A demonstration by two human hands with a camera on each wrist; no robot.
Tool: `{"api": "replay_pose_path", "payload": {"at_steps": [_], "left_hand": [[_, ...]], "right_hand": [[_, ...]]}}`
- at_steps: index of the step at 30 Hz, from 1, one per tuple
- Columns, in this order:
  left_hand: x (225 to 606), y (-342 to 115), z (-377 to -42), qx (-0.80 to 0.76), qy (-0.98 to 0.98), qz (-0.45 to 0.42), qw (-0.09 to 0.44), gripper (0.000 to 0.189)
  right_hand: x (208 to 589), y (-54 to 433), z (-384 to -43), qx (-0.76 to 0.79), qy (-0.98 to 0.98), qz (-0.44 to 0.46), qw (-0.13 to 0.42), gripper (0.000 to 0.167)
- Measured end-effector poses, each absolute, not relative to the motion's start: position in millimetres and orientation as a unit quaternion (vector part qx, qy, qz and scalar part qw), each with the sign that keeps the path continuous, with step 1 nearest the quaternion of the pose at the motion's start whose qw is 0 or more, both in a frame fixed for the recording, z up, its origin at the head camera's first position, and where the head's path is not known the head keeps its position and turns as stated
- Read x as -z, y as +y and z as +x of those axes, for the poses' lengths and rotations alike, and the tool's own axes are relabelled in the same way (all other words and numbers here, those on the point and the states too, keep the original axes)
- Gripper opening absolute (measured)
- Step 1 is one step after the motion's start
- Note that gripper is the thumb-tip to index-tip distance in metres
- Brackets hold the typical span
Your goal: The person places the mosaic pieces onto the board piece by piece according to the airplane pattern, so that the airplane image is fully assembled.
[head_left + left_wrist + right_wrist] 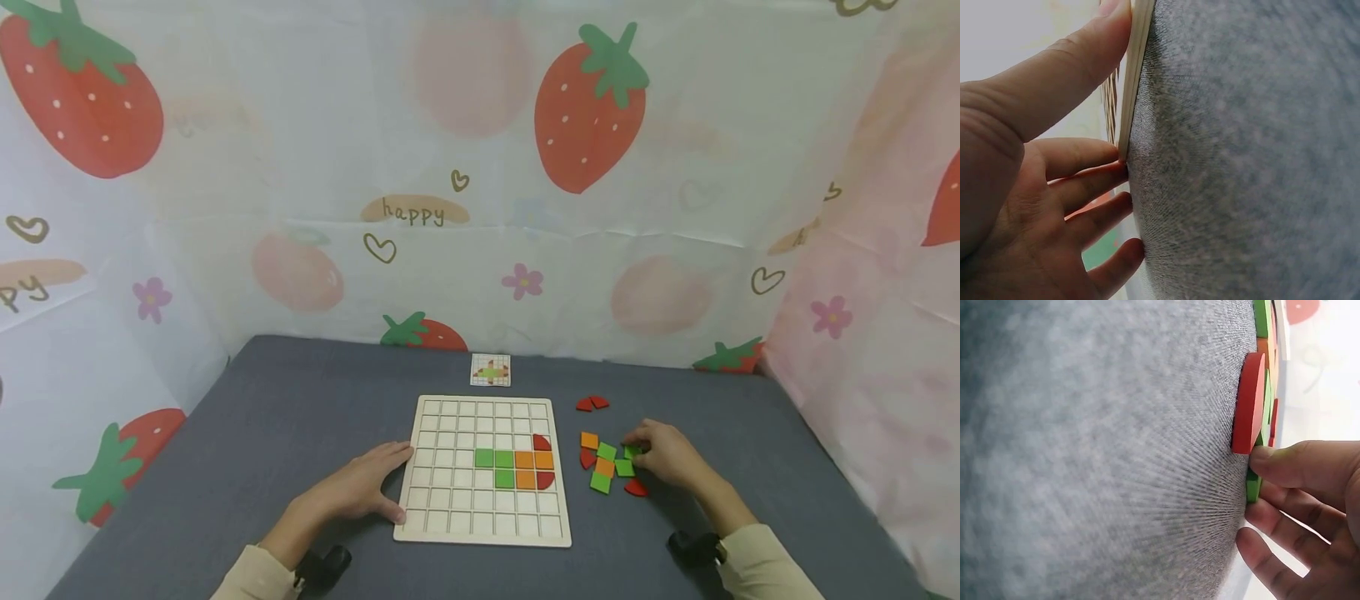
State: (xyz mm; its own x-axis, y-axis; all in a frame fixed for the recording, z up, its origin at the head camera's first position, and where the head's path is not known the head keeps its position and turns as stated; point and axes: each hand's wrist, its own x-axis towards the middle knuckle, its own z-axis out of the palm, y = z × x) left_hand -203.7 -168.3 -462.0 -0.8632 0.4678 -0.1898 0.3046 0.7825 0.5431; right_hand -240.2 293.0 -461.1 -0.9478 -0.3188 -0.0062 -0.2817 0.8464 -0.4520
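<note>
Right hand (663, 452) pinches green tile (1252, 489)

Bright green and flat, the tile sits between thumb and fingers at the bench's (322, 392) right, beside loose red, orange and green pieces (605, 452). Left of these lies a pale gridded board (465, 429); the left hand (360, 483), thumb and fingers spread, touches its left edge.

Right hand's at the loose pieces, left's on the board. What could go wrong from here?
1. The right hand pinching the green piece might knock the red piece close beside it.
2. If the left hand pushes the board's edge, the board could slide, perhaps jogging the pieces laid on it.
</note>
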Motion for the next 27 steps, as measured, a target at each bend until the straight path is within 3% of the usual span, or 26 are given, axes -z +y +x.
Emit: {"api": "replay_pose_path", "payload": {"at_steps": [27], "left_hand": [[462.2,-170.4,-203.4,-0.265,0.928,0.212,0.156,0.097]], "right_hand": [[455.7,293.8,-245.8,0.231,0.96,-0.15,0.053,0.023]]}}
